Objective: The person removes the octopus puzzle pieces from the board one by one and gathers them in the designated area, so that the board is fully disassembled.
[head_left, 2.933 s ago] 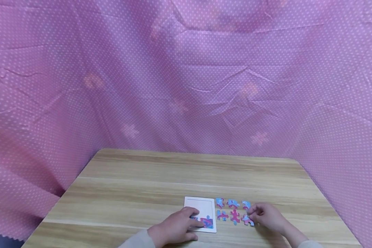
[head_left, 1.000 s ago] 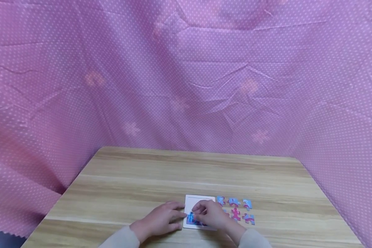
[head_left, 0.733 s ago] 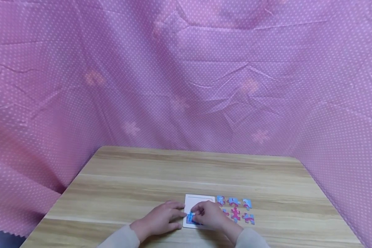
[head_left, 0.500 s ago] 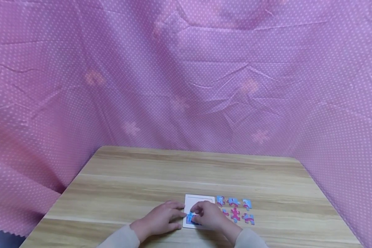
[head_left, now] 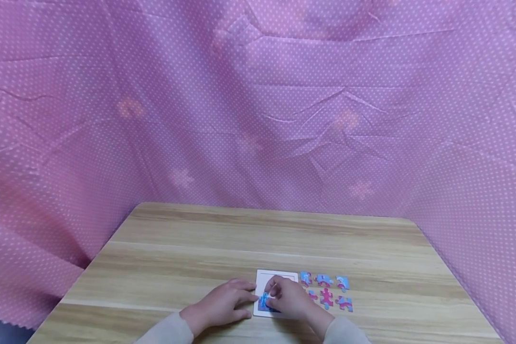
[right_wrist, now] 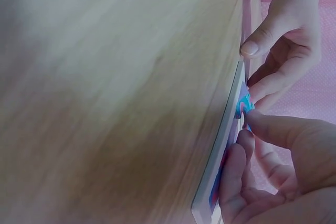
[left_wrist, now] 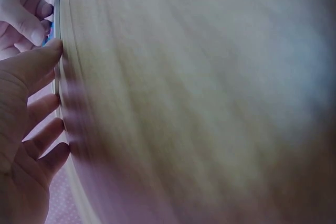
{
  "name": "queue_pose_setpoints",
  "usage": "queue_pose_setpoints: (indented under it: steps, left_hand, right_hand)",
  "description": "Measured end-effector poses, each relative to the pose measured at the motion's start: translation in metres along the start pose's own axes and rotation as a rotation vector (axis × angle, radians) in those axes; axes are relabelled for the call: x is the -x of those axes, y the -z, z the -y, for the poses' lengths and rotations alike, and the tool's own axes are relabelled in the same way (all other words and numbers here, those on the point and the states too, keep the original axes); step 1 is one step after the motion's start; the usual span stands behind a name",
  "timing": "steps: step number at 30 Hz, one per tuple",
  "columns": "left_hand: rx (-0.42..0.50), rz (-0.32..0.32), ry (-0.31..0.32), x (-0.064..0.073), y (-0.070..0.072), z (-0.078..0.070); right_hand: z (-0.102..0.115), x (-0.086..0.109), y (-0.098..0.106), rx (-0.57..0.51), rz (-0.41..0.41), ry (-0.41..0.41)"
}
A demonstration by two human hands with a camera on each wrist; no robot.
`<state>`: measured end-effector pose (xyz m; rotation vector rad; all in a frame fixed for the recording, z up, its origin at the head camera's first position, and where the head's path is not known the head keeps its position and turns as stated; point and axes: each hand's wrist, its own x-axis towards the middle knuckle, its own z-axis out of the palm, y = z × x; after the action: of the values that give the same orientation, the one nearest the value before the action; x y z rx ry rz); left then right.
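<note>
A square white puzzle tray lies on the table with pink-and-blue pieces along its near side. Over its lower left part, my right hand pinches a blue puzzle piece between thumb and finger. In the right wrist view, that puzzle piece stands tilted up from the tray, held by the right hand. My left hand rests at the tray's left edge, its fingertips touching the rim. The left wrist view shows the left hand's fingers fairly straight and spread. Part of the tray is hidden under the right hand.
Several loose puzzle pieces lie in two rows right of the tray, one partly covered by the right hand. The wooden table has a pink dotted curtain behind it and along both sides.
Since the oldest frame, my right hand has come left from the loose pieces to the tray with a piece. The left hand has drawn back to the tray's left edge. Lately both barely move.
</note>
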<state>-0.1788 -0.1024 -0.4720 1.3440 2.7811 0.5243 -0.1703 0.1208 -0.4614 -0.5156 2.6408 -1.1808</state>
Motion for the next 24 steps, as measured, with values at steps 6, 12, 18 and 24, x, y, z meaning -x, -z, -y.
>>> queue_pose_setpoints:
  steps: [6, 12, 18, 24]
  left_hand:
    - [0.002, 0.000, 0.003, -0.001, -0.002, 0.002]
    - [-0.006, -0.012, -0.013, 0.000, -0.003, 0.002]
    - [0.000, 0.005, 0.002, 0.000, -0.002, 0.002]
    - [-0.003, 0.017, 0.014, 0.001, -0.001, 0.001]
  right_hand:
    - [0.001, 0.000, 0.000, -0.091, 0.003, 0.004]
    - [-0.002, 0.001, 0.002, -0.278, 0.014, -0.012]
    - [-0.005, 0.005, 0.013, -0.472, 0.042, -0.071]
    - [-0.018, 0.014, 0.030, -0.500, 0.020, -0.065]
